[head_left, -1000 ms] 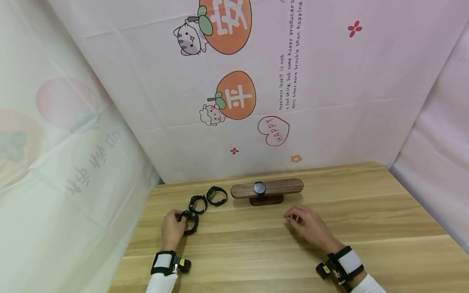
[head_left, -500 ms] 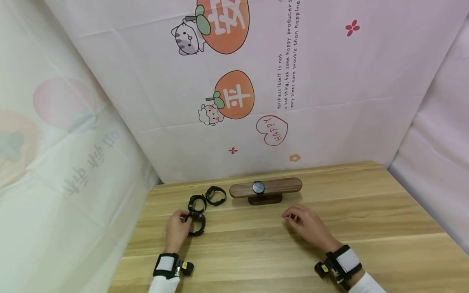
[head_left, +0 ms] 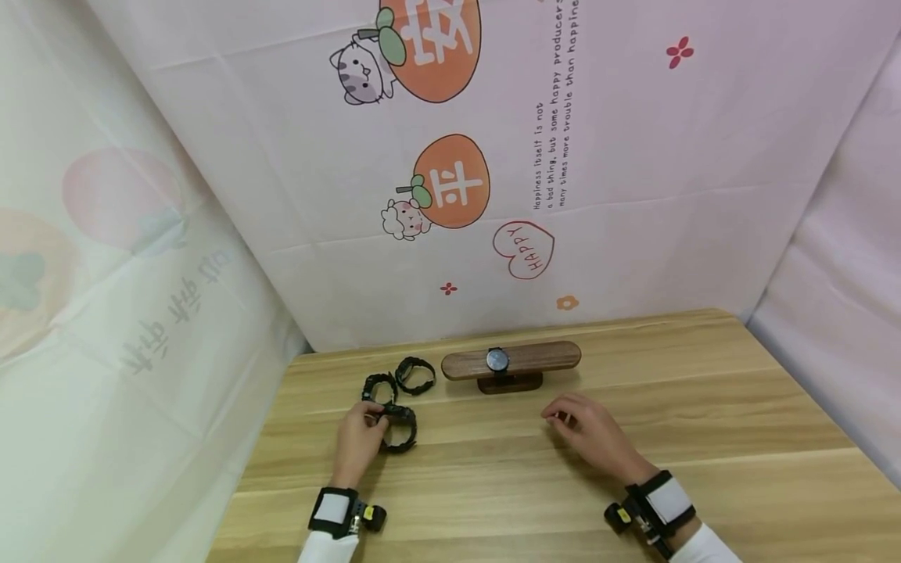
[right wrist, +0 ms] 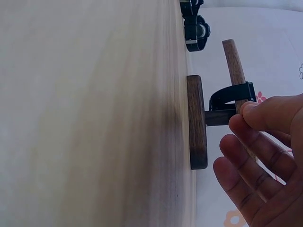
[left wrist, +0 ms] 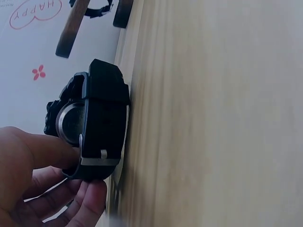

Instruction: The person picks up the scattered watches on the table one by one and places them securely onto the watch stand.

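Note:
In the head view my left hand (head_left: 357, 444) pinches a black wristwatch (head_left: 412, 435) by one side, its closed strap making a loop. The left wrist view shows thumb and fingertips on this watch (left wrist: 105, 118), with its metal case back facing inward. Two more black wristwatches stand looped behind it, one closer (head_left: 368, 389) and one farther back (head_left: 405, 375). My right hand (head_left: 594, 439) hovers or rests low at the table with loosely curled fingers and holds nothing. It is nearest to a dark wooden watch stand (head_left: 545, 358), which carries a round-faced watch (head_left: 497, 360) on its bar.
The wooden table (head_left: 493, 500) runs back to a white printed cloth (head_left: 619, 234). Another cloth (head_left: 232, 391) hangs along the left side. Each wrist wears a strap with a small camera (head_left: 375, 517).
My left hand has moved to the right along the table with the black wristwatch, away from the left edge. The right hand stays where it was.

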A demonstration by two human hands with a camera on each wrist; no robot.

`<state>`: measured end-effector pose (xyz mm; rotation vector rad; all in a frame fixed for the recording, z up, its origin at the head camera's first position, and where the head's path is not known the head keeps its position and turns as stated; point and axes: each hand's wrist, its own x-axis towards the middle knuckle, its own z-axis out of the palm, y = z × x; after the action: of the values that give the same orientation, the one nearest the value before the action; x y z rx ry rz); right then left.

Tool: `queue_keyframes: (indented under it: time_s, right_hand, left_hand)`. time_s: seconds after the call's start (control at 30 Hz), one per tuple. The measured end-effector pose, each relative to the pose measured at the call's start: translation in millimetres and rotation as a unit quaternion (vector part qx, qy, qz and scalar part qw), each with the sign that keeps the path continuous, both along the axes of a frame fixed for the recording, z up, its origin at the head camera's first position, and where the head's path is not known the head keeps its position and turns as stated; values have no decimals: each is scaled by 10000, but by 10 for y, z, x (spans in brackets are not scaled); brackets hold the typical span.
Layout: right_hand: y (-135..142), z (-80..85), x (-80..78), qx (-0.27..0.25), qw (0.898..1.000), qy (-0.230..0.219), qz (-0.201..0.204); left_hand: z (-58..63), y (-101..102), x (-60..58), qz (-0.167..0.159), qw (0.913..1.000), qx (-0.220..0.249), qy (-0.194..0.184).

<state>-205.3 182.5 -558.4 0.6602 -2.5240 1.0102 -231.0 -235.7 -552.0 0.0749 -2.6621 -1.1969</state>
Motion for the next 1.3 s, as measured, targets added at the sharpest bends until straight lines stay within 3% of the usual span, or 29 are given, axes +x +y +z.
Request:
queue_keyframes:
  time_s: [0.33,0.73,1.1,1.3]
  right_hand:
    - [-21,11,17,-19,9999,127,62]
    - [-55,21,18,-9,10000,-48,31]
    - [-81,25,-4,-2,9997,-242,38]
    - [-109,11,-29,11,9996,-287,69]
  left_hand:
    - [-21,212,13,-268,9994,100,167]
    - [-26,468,8,-661,9965,501,-98]
    - [-74,738,13,-935,9939,517,259]
    - [-93,854,21,-1019,9927,614,197]
